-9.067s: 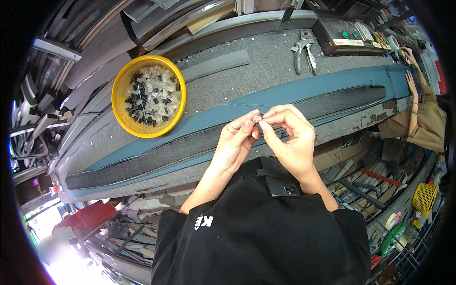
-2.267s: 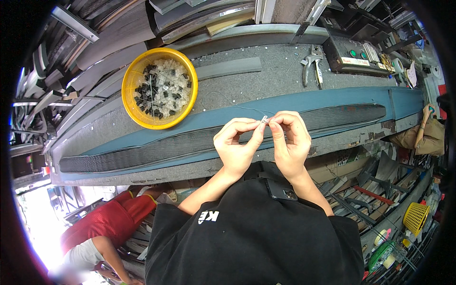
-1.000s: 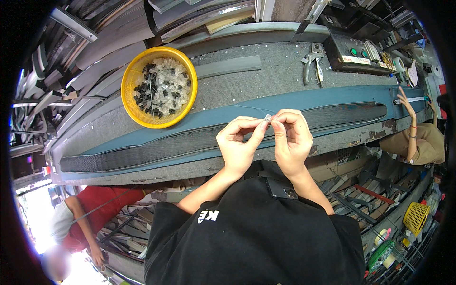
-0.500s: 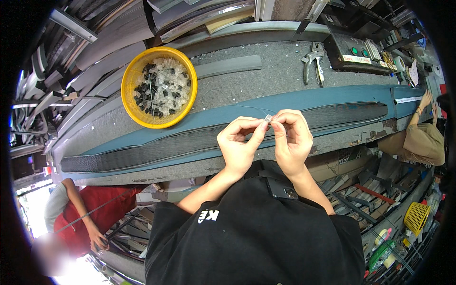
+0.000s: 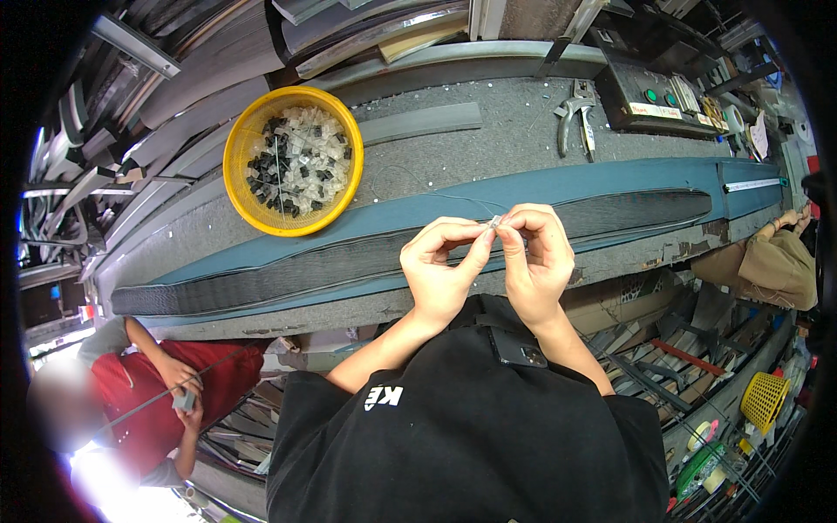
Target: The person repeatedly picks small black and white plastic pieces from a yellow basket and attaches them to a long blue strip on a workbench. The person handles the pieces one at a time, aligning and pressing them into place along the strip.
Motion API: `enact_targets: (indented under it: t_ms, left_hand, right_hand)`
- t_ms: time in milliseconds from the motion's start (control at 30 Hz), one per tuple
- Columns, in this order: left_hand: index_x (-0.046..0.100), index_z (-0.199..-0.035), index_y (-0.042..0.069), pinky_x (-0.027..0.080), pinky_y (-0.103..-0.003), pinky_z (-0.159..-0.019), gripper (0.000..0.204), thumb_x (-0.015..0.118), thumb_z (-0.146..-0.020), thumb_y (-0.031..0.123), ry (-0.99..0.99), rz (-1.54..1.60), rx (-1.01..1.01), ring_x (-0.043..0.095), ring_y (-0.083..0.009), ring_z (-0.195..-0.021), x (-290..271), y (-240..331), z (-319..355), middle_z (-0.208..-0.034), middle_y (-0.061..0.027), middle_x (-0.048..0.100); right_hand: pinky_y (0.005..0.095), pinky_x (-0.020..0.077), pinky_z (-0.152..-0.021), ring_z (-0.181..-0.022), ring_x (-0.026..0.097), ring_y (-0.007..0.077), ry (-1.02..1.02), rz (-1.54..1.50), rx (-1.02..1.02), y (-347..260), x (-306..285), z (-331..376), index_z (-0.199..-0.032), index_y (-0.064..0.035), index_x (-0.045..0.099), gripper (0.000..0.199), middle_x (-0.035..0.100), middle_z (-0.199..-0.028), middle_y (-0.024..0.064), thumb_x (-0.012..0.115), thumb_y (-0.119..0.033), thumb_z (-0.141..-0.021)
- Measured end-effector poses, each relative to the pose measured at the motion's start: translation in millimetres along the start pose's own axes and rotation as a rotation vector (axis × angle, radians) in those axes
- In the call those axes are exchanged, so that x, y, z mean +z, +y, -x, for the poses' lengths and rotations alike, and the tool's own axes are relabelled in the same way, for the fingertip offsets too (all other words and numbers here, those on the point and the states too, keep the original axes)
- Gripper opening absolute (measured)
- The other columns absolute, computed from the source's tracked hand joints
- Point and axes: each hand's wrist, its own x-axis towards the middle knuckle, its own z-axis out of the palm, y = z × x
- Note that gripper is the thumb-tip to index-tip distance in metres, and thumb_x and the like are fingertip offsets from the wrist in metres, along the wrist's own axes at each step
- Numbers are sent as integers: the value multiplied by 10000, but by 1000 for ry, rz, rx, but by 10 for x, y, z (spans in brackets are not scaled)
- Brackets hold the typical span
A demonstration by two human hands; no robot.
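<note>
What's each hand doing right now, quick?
Left hand: fingers pinched shut on a small clear clip.
Right hand: pinched shut on the same clip, from the other side.

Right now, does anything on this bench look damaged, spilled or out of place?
Slightly. The bench's front edge is chipped and peeling near its right end. Otherwise both hands pinch a small clear piece, the yellow bowl sits upright, and the pliers lie flat.

Yellow bowl [image 5: 240,187]: glossy plastic, holding clear and black plastic pieces [image 5: 301,161]. Bench top [image 5: 488,144]: rough grey felt-like covering. Long dark strip [image 5: 349,261]: matt woven fabric. Pliers [image 5: 575,118]: dull metal.
</note>
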Motion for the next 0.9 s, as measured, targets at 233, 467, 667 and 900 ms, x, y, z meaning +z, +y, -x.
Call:
enact_targets:
  t_ms: [233,467,667,900]
  left_hand:
    - [687,-913,-43,534,-264,-760,113,737,-811,-34,20,-115,82,657,-165,-844,-8,43,-20,-933,-128,675]
    - [712,-872,-1,547,-292,-708,154,791,-741,0,-14,-441,472,685,-205,-768,-60,113,-139,-831,-111,704]
    - [708,-855,23,555,-313,-677,179,797,-702,-5,-102,-612,640,691,-221,-752,-159,75,-227,-841,-92,706]
    - [709,-887,31,555,-321,-707,209,791,-695,20,-281,-777,638,696,-243,-807,-300,-74,-294,-918,-102,704]
  right_hand:
    - [264,529,-744,-830,637,158,-4,-51,47,-5,-33,2,-891,44,633,76,629,-931,116,695,43,-847]
    - [261,535,-758,-852,643,150,-49,-363,262,-47,-95,-18,-909,47,667,60,641,-951,105,692,53,-854]
    - [275,571,-748,-817,669,172,-112,-513,456,25,-141,-33,-921,58,695,70,672,-913,125,696,36,-854]
    - [275,584,-687,-735,678,147,-205,-423,738,259,-270,-30,-983,42,704,141,707,-864,122,697,-58,-884]
